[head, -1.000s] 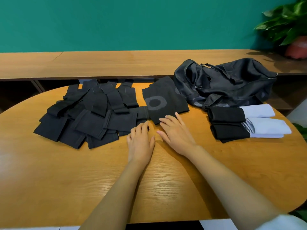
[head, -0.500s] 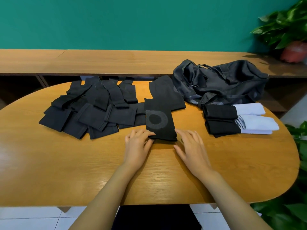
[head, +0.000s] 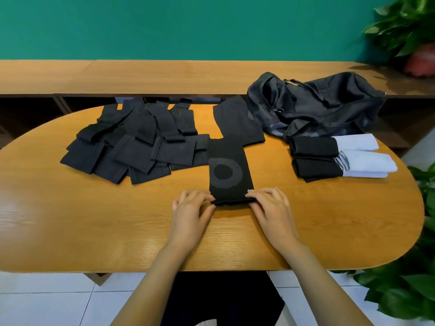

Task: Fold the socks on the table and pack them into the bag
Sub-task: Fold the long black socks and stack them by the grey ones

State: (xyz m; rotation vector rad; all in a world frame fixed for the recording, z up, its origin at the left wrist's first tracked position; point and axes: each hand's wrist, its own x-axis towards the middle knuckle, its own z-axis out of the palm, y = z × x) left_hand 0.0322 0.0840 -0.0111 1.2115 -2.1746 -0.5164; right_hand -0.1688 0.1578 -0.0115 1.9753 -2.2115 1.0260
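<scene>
Between both hands, the sock's near edge is pinched

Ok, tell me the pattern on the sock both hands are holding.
The sock is black with a grey ring on it, clearest in the head view.

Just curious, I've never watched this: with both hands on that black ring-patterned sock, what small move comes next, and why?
Probably lift the near edge and fold it away over the ring. The left hand and right hand each pinch a near corner of the black sock with a grey ring, which lies flat on the oval wooden table.
</scene>
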